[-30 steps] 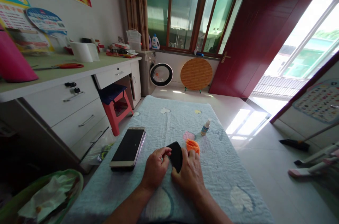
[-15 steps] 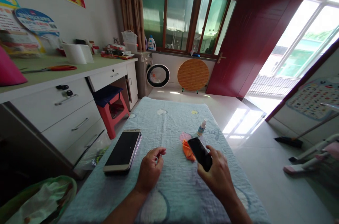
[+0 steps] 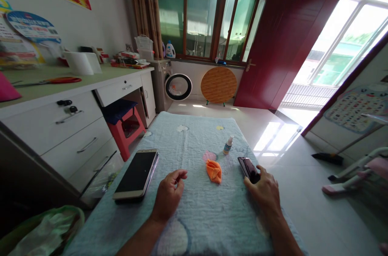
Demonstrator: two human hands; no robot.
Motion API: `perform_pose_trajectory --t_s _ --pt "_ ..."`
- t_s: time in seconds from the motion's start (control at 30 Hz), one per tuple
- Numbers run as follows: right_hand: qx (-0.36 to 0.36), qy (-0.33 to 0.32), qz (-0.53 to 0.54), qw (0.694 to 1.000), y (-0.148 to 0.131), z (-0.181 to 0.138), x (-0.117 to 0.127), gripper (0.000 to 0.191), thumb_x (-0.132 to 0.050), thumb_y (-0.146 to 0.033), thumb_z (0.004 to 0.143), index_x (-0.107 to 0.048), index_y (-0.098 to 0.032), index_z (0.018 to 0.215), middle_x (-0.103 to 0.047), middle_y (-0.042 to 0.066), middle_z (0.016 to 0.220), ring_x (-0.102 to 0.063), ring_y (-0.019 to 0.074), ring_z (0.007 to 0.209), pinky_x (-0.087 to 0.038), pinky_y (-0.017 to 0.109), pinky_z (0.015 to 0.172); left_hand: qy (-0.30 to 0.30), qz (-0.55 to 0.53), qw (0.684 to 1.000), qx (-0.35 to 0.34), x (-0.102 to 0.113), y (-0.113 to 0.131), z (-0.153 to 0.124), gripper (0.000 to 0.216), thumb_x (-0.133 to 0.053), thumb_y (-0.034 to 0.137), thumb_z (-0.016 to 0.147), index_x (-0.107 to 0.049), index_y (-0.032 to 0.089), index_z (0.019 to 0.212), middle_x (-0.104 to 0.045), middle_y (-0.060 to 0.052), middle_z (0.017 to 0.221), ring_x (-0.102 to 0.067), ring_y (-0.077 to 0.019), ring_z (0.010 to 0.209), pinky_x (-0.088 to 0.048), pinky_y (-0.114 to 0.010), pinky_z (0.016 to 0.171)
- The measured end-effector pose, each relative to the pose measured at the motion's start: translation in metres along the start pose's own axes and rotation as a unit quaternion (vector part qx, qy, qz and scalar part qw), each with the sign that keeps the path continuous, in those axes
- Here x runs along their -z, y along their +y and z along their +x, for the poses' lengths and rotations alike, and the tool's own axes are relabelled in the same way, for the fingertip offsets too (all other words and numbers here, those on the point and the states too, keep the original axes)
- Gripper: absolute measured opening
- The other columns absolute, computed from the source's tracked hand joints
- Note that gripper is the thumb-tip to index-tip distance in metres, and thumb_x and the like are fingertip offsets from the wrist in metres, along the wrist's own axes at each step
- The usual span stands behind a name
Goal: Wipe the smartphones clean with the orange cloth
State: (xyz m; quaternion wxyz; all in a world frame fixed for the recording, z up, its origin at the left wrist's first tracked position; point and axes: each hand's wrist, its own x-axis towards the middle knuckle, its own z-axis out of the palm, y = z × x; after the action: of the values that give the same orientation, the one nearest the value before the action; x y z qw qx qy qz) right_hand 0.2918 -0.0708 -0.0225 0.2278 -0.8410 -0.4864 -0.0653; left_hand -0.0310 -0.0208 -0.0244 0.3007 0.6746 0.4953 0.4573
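My right hand [image 3: 266, 192] grips a small black phone [image 3: 247, 167] at the right side of the table, which is covered with a light blue cloth [image 3: 197, 211]. My left hand [image 3: 168, 196] rests loosely curled on the cloth near the middle, holding nothing. A crumpled orange wipe [image 3: 214, 171] lies between my two hands. A larger gold-edged phone [image 3: 136, 174] lies screen up to the left of my left hand. A small white spray bottle [image 3: 228, 145] stands beyond the wipe.
A white desk with drawers [image 3: 69, 126] runs along the left, with a red stool [image 3: 123, 120] under it. A green bag of waste [image 3: 45, 231] sits at the lower left. A washing machine [image 3: 172, 84] and a round wooden tabletop [image 3: 218, 84] stand by the far wall.
My right hand carried the small black phone from the table's middle out to the right side. My left hand let go of it and stayed near the middle.
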Motion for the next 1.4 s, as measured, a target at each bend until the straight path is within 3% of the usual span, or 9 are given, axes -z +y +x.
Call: perform_pose_trajectory --t_s 1.1,1.3,1.4 --pt "-0.023 -0.044 -0.094 0.994 -0.0075 -0.0085 -0.0023 0.062 -0.053 -0.049 0.081 -0.05 -0.013 0.131 -0.058 0.015 0.117 -0.054 0.0338 0.104 -0.043 0.043 0.086 -0.015 -0.02 1.0 0.012 0.0004 -0.0017 -0.0013 0.027 -0.05 0.025 0.08 -0.069 0.018 0.098 -0.075 -0.005 0.088 -0.071 -0.0229 0.084 -0.056 -0.035 0.081" --pt "-0.015 -0.039 -0.078 0.996 -0.0068 -0.0096 -0.0029 0.063 -0.051 -0.051 0.082 -0.049 -0.012 0.132 -0.057 0.016 0.119 -0.052 0.0337 0.105 -0.042 0.044 0.088 -0.018 -0.023 1.0 0.009 -0.0009 -0.0045 -0.0015 0.026 -0.051 0.024 0.08 -0.069 0.019 0.099 -0.074 -0.005 0.088 -0.071 -0.0226 0.085 -0.056 -0.035 0.082" --pt "-0.022 -0.004 -0.069 0.997 -0.0067 -0.0092 -0.0031 0.062 -0.052 -0.051 0.081 -0.052 -0.013 0.13 -0.054 0.017 0.123 -0.049 0.0358 0.108 -0.042 0.047 0.089 -0.017 -0.025 1.0 0.009 -0.0007 -0.0034 -0.0019 0.027 -0.05 0.024 0.08 -0.069 0.019 0.099 -0.074 -0.005 0.088 -0.071 -0.0226 0.084 -0.056 -0.035 0.082"
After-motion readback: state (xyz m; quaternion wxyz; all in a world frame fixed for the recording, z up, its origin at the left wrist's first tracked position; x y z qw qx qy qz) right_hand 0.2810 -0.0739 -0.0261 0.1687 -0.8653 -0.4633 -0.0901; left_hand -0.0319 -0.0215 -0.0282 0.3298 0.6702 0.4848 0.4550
